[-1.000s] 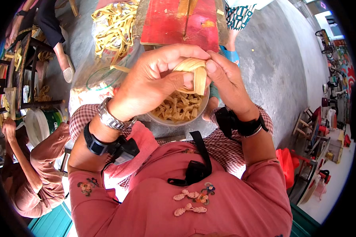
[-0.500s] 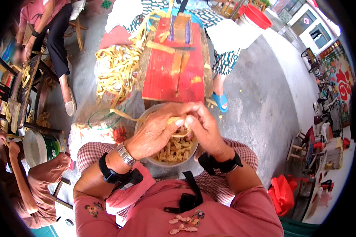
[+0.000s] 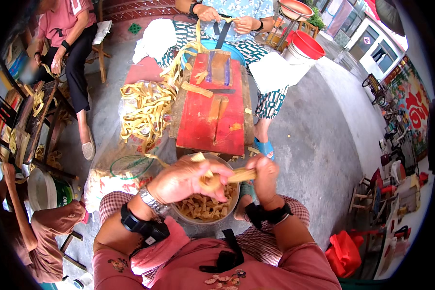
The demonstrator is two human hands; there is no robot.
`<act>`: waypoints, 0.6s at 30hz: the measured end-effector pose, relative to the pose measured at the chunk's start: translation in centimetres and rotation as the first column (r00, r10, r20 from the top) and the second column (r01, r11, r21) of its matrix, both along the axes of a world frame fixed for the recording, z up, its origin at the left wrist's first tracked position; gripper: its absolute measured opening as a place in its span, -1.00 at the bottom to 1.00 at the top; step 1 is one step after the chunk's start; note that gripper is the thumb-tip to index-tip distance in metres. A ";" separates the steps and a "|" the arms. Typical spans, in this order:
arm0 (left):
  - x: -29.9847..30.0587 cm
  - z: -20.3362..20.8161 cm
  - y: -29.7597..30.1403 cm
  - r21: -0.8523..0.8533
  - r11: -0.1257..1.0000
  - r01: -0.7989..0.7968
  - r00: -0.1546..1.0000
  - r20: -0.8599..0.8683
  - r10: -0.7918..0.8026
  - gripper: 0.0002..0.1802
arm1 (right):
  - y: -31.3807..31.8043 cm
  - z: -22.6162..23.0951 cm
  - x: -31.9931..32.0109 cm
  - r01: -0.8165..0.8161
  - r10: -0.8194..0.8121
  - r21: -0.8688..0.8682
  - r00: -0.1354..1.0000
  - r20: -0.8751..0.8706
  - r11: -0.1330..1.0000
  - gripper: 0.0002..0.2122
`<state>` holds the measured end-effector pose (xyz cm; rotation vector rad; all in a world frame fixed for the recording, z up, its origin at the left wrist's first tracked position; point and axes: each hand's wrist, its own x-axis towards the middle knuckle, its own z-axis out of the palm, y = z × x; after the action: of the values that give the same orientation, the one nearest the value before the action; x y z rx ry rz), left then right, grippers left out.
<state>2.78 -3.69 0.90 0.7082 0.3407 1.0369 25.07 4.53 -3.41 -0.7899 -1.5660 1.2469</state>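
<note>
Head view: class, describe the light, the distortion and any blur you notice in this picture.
Head view: even daylight with soft shadows; fisheye bending curves the red board and the ground toward a black rim; the left hand and right hand, both on a tan strip over the bowl, look slightly soft; no strong glare.

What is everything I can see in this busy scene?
tan strip piece: one, tan, pinched between both hands
round metal bowl of tan knotted pieces: one, on the lap
red wooden board: one, ahead of the bowl
heap of pale yellow strips: one, left of the board
red plastic basin: one, upper right
white bucket: one, far left
other people: three, seated around
left hand: on the strip
right hand: on the strip
</note>
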 end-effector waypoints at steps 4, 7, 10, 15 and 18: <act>-1.5 0.3 -0.3 -0.029 0.989 -0.147 0.989 -0.032 0.146 -0.43 | 1.2 1.4 1.0 -0.098 0.097 0.003 0.983 0.154 0.995 -0.71; -2.1 -0.9 0.0 -0.052 0.965 -0.257 0.963 -0.092 0.251 -0.42 | 0.8 1.9 0.2 -0.385 0.429 -0.199 0.853 0.297 0.901 -0.74; -2.1 -0.6 0.1 0.029 0.937 -0.349 0.921 -0.173 0.349 -0.38 | -0.2 3.0 -1.3 -0.472 0.573 -0.357 0.773 0.273 0.806 -0.74; -0.6 -0.8 -0.3 0.145 0.919 -0.365 0.789 -0.476 0.389 -0.55 | -1.1 2.8 -2.9 -0.494 0.613 -0.432 0.766 0.194 0.755 -0.82; -0.1 -1.4 0.3 0.230 0.875 -0.427 0.654 -0.589 0.474 -0.64 | -0.8 2.3 -3.4 -0.476 0.569 -0.358 0.791 0.224 0.803 -0.83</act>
<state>2.67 -3.36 -0.51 1.0696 1.1282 1.2637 21.70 3.70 -1.14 -0.7867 -1.9909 1.8624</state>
